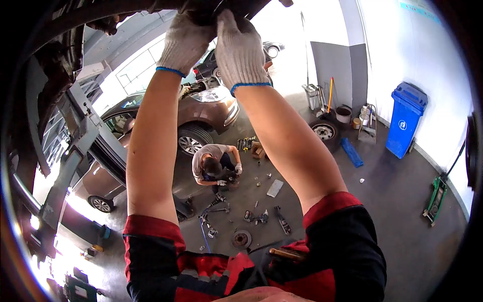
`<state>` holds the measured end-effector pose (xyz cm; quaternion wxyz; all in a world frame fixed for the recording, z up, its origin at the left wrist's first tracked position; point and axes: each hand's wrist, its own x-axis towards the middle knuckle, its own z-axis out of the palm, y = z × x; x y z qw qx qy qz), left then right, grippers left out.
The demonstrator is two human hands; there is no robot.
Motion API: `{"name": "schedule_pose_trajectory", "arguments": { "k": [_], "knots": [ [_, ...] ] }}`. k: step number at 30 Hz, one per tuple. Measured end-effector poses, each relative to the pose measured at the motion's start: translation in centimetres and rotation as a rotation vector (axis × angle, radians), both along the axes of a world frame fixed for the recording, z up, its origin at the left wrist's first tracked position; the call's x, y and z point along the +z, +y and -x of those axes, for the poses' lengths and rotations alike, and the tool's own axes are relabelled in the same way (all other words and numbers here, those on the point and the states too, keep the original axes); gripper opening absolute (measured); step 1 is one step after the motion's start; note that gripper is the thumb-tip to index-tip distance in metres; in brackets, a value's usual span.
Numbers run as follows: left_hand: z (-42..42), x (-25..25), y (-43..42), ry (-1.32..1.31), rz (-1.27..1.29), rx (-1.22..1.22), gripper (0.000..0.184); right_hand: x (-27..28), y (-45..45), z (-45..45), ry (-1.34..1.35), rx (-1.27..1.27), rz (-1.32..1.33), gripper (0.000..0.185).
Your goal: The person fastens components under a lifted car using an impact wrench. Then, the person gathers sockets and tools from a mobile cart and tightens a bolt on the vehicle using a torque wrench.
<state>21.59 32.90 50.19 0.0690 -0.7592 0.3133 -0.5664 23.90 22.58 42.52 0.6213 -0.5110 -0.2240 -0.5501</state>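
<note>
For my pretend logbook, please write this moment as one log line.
left hand: gloved, raised to dark overhead parts | right hand: gloved, raised alongside | co-worker: bent forward

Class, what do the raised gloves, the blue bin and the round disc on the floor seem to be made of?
Gloves: probably knitted cotton or a blend, matte off-white; fine ribbing shows the knit.
Blue bin: likely moulded plastic, smooth; its colour looks even.
Disc: apparently metal, dull; brownish tones suggest rust.
</note>
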Motion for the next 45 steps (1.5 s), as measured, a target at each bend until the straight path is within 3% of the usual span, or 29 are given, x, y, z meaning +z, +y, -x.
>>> {"name": "schedule_pose_trajectory", "arguments": {
  "k": [2, 4, 7, 8, 11, 14, 15, 16, 18, 20, 21, 23, 24, 27, 29, 31, 33, 34, 36, 38, 40, 43, 45],
  "knots": [
    [-0.5, -0.3, 0.5, 0.153, 0.176, -0.083, 0.033, -0.1, 0.5, -1.1, 0.013, 0.043, -0.035, 0.038],
    [0.4, -0.1, -0.1, 0.119, 0.091, -0.031, 0.034, 0.0, -1.4, 1.5, 0.096, 0.398, -0.109, 0.036],
    [-1.4, 0.2, 1.2, -0.112, -0.118, 0.052, 0.035, 0.6, -3.8, 7.0, 0.281, 0.663, -0.154, 0.035],
    [-2.1, 0.4, 1.7, -0.223, -0.200, 0.081, 0.036, 0.5, -3.4, 6.0, 0.222, 0.603, -0.144, 0.034],
    [1.9, -0.5, -1.4, 0.360, 0.272, -0.191, 0.038, -0.9, -1.7, 1.5, 0.128, 0.217, 0.052, 0.040],
    [-0.1, -0.2, 0.6, 0.003, -0.124, 0.117, 0.042, -2.6, -3.9, 0.7, 0.199, -0.387, 0.539, 0.031],
    [0.1, -0.4, 0.4, 0.171, 0.042, 0.033, 0.043, -3.0, -4.7, 1.1, 0.230, -0.454, 0.681, 0.026],
    [0.0, -0.3, 0.5, 0.138, -0.009, 0.109, 0.043, -3.1, -5.1, 1.4, 0.259, -0.520, 0.821, 0.021],
    [-0.1, 0.0, 0.5, 0.065, -0.117, 0.260, 0.043, -3.1, -4.8, 0.4, 0.134, -0.420, 0.694, 0.021],
    [-0.3, -0.1, 0.6, 0.087, -0.058, 0.186, 0.043, -3.3, -4.7, 0.3, -0.071, -0.306, 0.483, 0.019],
    [-0.4, -0.2, 0.7, 0.100, -0.028, 0.149, 0.043, -2.9, -4.4, 0.5, -0.096, -0.425, 0.376, 0.023],
    [-0.3, -0.1, 0.7, 0.116, -0.035, 0.106, 0.043, -1.8, -4.9, 3.2, 0.186, 0.515, -0.022, 0.024],
    [-0.2, -0.1, 0.7, 0.124, -0.038, 0.085, 0.043, -2.1, -4.4, 2.0, 0.139, 0.573, -0.046, 0.024],
    [-1.4, -0.3, 1.1, 0.407, 0.097, -0.307, 0.040, -2.4, -3.6, 0.9, 0.025, 0.778, -0.120, 0.024],
    [-1.4, -0.1, 1.4, 0.235, -0.005, -0.069, 0.039, -2.5, -3.9, 1.3, -0.065, 0.429, 0.025, 0.020],
    [-1.0, 0.0, 1.5, 0.014, -0.183, 0.174, 0.038, -2.8, -4.7, 0.9, -0.196, -0.458, 0.355, 0.014],
    [-0.4, 0.1, 1.7, -0.255, -0.432, 0.421, 0.038, -2.3, -4.9, 1.2, -0.164, -0.448, 0.358, 0.017],
    [-0.4, 0.0, 1.5, -0.166, -0.320, 0.308, 0.038, -2.1, -4.9, 1.2, -0.147, -0.444, 0.360, 0.021],
    [0.0, -0.2, 0.6, 0.012, -0.096, 0.082, 0.038, -2.2, -1.8, -4.3, -0.300, 0.488, 0.102, 0.029],
    [0.0, -0.3, 0.7, 0.065, -0.033, 0.032, 0.038, -1.5, -1.8, -3.5, -0.115, 0.943, -0.134, 0.036],
    [0.2, -0.2, 0.6, 0.132, 0.032, -0.024, 0.039, 0.8, -5.0, 5.0, 0.378, 0.897, -0.309, 0.037],
    [0.6, -0.1, -0.1, 0.195, 0.071, -0.069, 0.041, 0.4, -5.2, 3.5, 0.298, 0.541, -0.079, 0.036],
    [0.5, -0.1, -0.2, 0.149, 0.013, -0.035, 0.041, -0.5, -4.6, 1.4, 0.172, 0.070, 0.051, 0.034]
  ]
}}
